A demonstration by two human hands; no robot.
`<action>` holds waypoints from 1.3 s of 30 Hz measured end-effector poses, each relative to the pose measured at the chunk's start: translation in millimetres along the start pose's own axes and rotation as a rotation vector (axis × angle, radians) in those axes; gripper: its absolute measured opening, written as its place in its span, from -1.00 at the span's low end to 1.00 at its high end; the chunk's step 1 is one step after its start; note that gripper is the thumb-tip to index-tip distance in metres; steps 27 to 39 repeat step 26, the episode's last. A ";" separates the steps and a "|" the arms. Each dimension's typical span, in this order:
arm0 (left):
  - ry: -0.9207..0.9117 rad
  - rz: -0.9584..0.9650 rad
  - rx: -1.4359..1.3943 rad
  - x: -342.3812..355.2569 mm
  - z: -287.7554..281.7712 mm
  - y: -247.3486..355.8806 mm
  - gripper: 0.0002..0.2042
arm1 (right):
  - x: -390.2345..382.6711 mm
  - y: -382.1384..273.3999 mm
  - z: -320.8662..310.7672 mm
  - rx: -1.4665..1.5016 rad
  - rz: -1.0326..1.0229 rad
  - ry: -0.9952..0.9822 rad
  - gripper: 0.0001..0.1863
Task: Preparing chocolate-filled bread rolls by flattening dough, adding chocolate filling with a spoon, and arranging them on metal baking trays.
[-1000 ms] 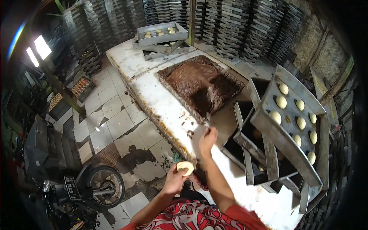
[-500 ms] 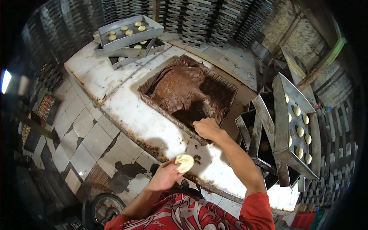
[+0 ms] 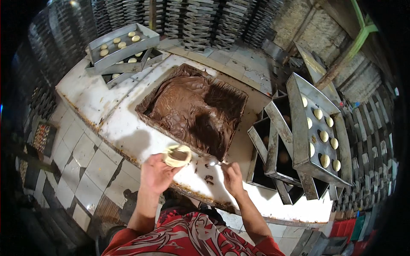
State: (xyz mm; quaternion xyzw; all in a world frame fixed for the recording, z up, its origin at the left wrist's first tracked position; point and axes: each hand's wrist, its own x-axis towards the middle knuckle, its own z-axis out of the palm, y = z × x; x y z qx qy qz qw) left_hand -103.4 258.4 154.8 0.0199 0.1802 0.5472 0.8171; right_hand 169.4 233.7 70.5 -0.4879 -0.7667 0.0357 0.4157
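In my left hand (image 3: 156, 176) is a flat, pale dough round (image 3: 183, 161), tilted up, with a dab of brown chocolate filling (image 3: 177, 155) on it. My right hand (image 3: 232, 178) is closed over the white tabletop, just off the near corner of the chocolate tray. A small shiny metal utensil (image 3: 213, 162) sticks out from its fingers; its exact shape is blurred by glare. Beyond both hands lies a large rectangular tray (image 3: 159, 124) of thick chocolate paste (image 3: 181, 96), with hollows scooped out at its near side and far right.
To the right, metal baking trays (image 3: 294, 123) are stacked crosswise, the top one holding several dough balls (image 3: 324, 136). More stacked trays (image 3: 124, 47) with dough balls stand at the far left. Brown crumbs (image 3: 209, 179) lie on the white table (image 3: 128, 123) between my hands.
My right hand has drawn back out of the chocolate tray toward me. The dough round has risen and moved left with my left hand, and brown filling now shows on it.
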 end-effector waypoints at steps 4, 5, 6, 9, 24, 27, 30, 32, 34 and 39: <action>-0.112 0.208 0.366 -27.6 5.3 -43.5 -0.42 | -38.6 29.4 16.8 -0.035 0.380 0.057 -0.81; -0.108 0.156 0.344 -28.8 -4.9 -58.9 -0.29 | -39.6 33.5 17.6 -0.046 0.323 0.051 -0.78; -0.081 0.155 0.335 -37.1 -8.6 -75.3 -0.30 | -36.5 23.0 15.3 -0.014 0.311 0.027 -0.78; -0.129 0.144 -0.064 -51.9 -31.4 -133.2 -0.38 | -37.2 -5.7 -9.7 -0.057 0.197 0.078 -0.77; 0.114 0.086 -0.163 -181.8 -39.2 -256.5 -0.67 | -133.3 -119.5 -142.7 0.307 -0.276 -0.480 -0.69; 0.049 0.073 0.393 -194.3 -39.7 -272.0 -0.62 | -152.3 -123.8 -163.8 0.351 0.077 -0.577 -0.63; 0.049 0.073 0.393 -194.3 -39.7 -272.0 -0.62 | -152.3 -123.8 -163.8 0.351 0.077 -0.577 -0.63; 0.049 0.073 0.393 -194.3 -39.7 -272.0 -0.62 | -152.3 -123.8 -163.8 0.351 0.077 -0.577 -0.63; 0.049 0.073 0.393 -194.3 -39.7 -272.0 -0.62 | -152.3 -123.8 -163.8 0.351 0.077 -0.577 -0.63; 0.049 0.073 0.393 -194.3 -39.7 -272.0 -0.62 | -152.3 -123.8 -163.8 0.351 0.077 -0.577 -0.63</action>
